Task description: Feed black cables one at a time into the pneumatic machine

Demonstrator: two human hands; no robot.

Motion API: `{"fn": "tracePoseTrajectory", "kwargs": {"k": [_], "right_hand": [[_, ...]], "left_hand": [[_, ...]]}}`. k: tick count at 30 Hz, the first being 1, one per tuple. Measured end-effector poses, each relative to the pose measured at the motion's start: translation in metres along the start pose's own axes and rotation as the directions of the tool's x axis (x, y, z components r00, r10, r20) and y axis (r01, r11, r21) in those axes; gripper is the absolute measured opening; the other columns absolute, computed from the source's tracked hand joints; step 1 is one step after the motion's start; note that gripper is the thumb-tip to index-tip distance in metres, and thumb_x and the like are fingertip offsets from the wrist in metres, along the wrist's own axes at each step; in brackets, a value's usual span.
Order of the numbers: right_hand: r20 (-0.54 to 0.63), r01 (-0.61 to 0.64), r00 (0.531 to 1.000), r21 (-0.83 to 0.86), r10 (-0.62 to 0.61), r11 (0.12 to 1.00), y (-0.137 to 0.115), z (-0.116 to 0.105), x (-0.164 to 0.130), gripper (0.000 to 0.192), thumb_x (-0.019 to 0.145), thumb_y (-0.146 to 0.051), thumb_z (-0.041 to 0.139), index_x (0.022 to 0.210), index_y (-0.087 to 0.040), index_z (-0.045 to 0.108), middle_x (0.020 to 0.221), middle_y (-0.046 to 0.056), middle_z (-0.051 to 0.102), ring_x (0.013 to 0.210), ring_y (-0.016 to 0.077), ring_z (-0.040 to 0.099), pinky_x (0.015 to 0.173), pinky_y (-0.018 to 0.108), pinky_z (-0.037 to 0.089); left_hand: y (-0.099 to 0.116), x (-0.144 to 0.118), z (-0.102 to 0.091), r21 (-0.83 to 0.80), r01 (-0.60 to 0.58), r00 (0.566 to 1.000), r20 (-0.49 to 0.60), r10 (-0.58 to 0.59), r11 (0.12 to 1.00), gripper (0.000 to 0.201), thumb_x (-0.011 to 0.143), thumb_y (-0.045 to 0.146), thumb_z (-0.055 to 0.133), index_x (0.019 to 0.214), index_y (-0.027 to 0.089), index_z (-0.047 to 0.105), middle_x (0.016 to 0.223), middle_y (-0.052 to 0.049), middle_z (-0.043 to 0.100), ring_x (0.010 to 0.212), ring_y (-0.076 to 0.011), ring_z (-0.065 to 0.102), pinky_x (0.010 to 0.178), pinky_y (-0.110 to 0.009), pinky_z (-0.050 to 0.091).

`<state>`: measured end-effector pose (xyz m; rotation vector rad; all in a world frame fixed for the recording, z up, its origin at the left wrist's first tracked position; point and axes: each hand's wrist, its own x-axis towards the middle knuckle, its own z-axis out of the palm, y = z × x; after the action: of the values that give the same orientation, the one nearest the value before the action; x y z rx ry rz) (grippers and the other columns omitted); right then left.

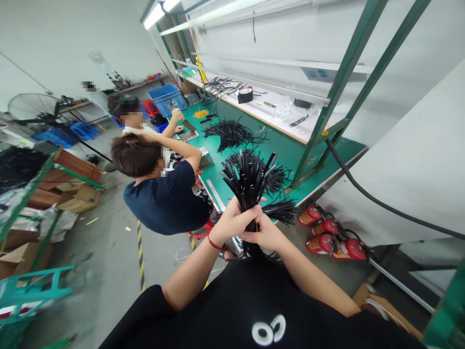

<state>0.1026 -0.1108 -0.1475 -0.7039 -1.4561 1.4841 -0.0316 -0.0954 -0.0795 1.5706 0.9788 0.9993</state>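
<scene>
I face a green counter (217,178) whose frame (358,41) carries a pale shelf (258,112). A tube lamp (154,16) glows above; pale walls (65,29) enclose the grey floor (109,257), marked by a yellow-and-black stripe (140,252).

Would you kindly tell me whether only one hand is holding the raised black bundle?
No, the left-hand grip and right-hand grip both close around the raised black bundle.

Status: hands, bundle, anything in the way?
Left hand, right hand: both gripping black strip bundle. Bundle fanned at top. Strip pile on green bench beyond.
</scene>
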Motion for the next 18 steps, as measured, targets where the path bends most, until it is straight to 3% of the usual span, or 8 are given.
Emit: {"fn": "tracePoseTrajectory", "kwargs": {"k": [4, 7, 9, 11, 12, 15, 16, 18], "right_hand": [[0.082, -0.088, 0.994, 0.207, 0.072, 0.974, 0.009, 0.004, 0.003, 0.022, 0.079, -0.033, 0.083, 0.087, -0.021, 0.065, 0.061, -0.001, 0.065, 0.053, 0.0185, 0.060, 0.051, 0.031, 0.050], [-0.046, -0.103, 0.992, 0.224, 0.116, 0.969, 0.017, 0.010, 0.004, 0.026, 0.076, -0.033, 0.082, 0.086, -0.025, 0.059, 0.048, -0.008, 0.054, 0.037, 0.0143, 0.048, 0.038, 0.027, 0.038], [-0.160, -0.102, 0.978, 0.177, 0.131, 0.979, 0.017, 0.013, 0.005, 0.024, 0.076, -0.033, 0.080, 0.081, -0.025, 0.058, 0.043, -0.009, 0.049, 0.034, 0.0138, 0.044, 0.035, 0.026, 0.033], [-0.221, -0.110, 0.965, 0.139, 0.139, 0.984, 0.013, 0.013, 0.006, 0.026, 0.078, -0.036, 0.078, 0.070, -0.025, 0.056, 0.040, -0.008, 0.047, 0.035, 0.0130, 0.044, 0.036, 0.026, 0.032], [-0.227, -0.111, 0.964, 0.132, 0.139, 0.985, 0.011, 0.013, 0.006, 0.030, 0.080, -0.037, 0.077, 0.065, -0.024, 0.054, 0.040, -0.007, 0.047, 0.035, 0.0124, 0.043, 0.037, 0.026, 0.032], [-0.244, -0.114, 0.959, 0.121, 0.141, 0.986, 0.006, 0.009, 0.006, 0.039, 0.082, -0.042, 0.077, 0.058, -0.024, 0.052, 0.041, -0.005, 0.048, 0.037, 0.0107, 0.041, 0.040, 0.025, 0.033], [-0.248, -0.116, 0.958, 0.119, 0.143, 0.986, 0.005, 0.008, 0.005, 0.041, 0.082, -0.043, 0.078, 0.057, -0.023, 0.052, 0.041, -0.005, 0.049, 0.037, 0.0106, 0.041, 0.040, 0.025, 0.032], [-0.244, -0.119, 0.959, 0.117, 0.145, 0.986, 0.004, 0.007, 0.004, 0.043, 0.081, -0.045, 0.079, 0.055, -0.023, 0.053, 0.042, -0.004, 0.050, 0.038, 0.0110, 0.043, 0.041, 0.026, 0.034]], "left_hand": [[-0.006, 0.001, -0.005, -0.058, 0.044, 0.980, 0.199, -0.032, 0.997, 0.042, 0.097, 0.057, 0.065, 0.072, 0.023, 0.063, 0.069, -0.006, 0.069, 0.066, -0.0260, 0.073, 0.076, -0.049, 0.066], [-0.009, 0.005, -0.005, -0.080, 0.049, 0.965, 0.260, -0.027, 0.996, 0.043, 0.096, 0.060, 0.068, 0.077, 0.021, 0.067, 0.080, -0.009, 0.074, 0.078, -0.0299, 0.076, 0.077, -0.049, 0.067], [-0.011, 0.009, -0.003, -0.094, 0.007, 0.976, 0.216, 0.013, 0.996, 0.040, 0.095, 0.061, 0.071, 0.100, 0.021, 0.072, 0.097, -0.011, 0.076, 0.094, -0.0313, 0.077, 0.085, -0.049, 0.067], [-0.015, 0.013, 0.001, -0.089, -0.126, 0.991, 0.042, 0.130, 0.988, 0.054, 0.094, 0.057, 0.075, 0.134, 0.024, 0.061, 0.121, -0.011, 0.071, 0.108, -0.0296, 0.074, 0.094, -0.048, 0.065], [-0.018, 0.015, 0.002, -0.059, -0.221, 0.973, -0.079, 0.216, 0.973, 0.066, 0.093, 0.055, 0.077, 0.148, 0.028, 0.050, 0.133, -0.012, 0.065, 0.110, -0.0274, 0.072, 0.097, -0.047, 0.064], [-0.024, 0.018, 0.003, 0.191, -0.443, 0.797, -0.362, 0.483, 0.876, 0.092, 0.090, 0.046, 0.083, 0.161, 0.040, 0.025, 0.151, -0.012, 0.042, 0.109, -0.0219, 0.068, 0.099, -0.044, 0.060], [-0.025, 0.018, 0.003, 0.291, -0.462, 0.740, -0.394, 0.546, 0.837, 0.095, 0.089, 0.044, 0.084, 0.162, 0.041, 0.023, 0.152, -0.012, 0.039, 0.109, -0.0217, 0.067, 0.099, -0.044, 0.059], [-0.025, 0.018, 0.001, 0.459, -0.461, 0.666, -0.387, 0.638, 0.759, 0.095, 0.087, 0.041, 0.086, 0.161, 0.038, 0.026, 0.151, -0.013, 0.037, 0.112, -0.0236, 0.065, 0.099, -0.045, 0.057]]}}
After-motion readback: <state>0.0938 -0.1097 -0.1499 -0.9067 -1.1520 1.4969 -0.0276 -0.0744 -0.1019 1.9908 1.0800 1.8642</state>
